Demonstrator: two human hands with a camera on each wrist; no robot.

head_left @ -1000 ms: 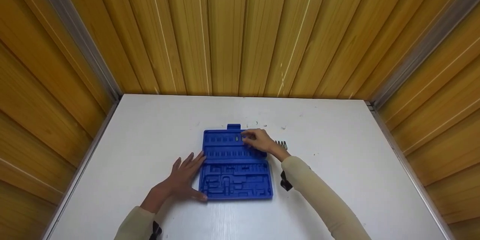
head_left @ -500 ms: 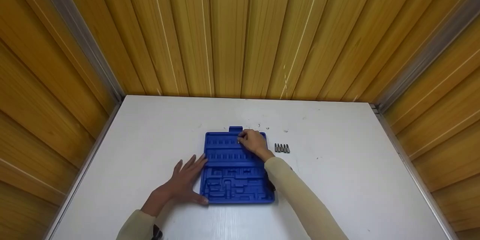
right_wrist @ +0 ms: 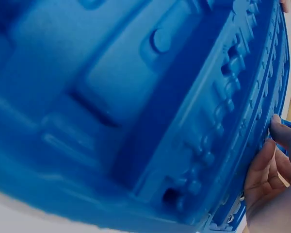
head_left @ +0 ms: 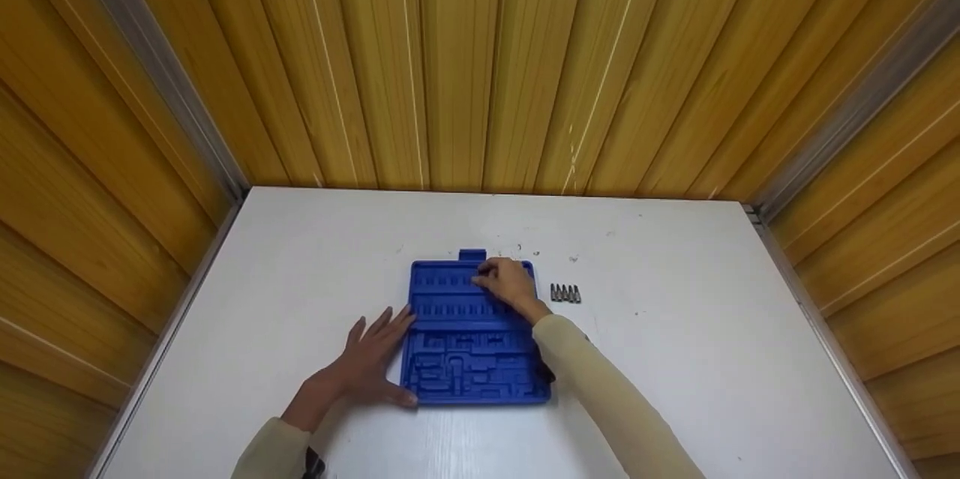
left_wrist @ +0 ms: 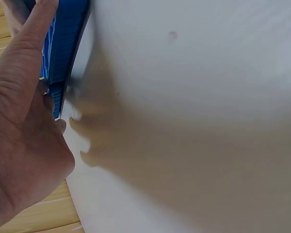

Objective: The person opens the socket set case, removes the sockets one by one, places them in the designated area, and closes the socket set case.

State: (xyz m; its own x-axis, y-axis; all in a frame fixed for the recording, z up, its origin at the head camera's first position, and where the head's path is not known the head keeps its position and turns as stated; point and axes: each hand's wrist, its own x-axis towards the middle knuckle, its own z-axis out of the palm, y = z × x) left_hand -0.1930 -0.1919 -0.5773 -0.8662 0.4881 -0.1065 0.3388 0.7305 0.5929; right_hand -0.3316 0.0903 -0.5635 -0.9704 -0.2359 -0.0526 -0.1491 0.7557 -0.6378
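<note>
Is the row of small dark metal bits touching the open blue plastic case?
Apart. The head view shows the metal bits lying to the right of the blue case, with a strip of white tabletop between them.

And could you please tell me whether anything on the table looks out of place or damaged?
Only a few dark specks stand out on the white table, beyond the blue case, odd against its plain surface; I can't tell whether they are scuffs or debris. The small metal pieces beside the case are neatly lined up.
</note>
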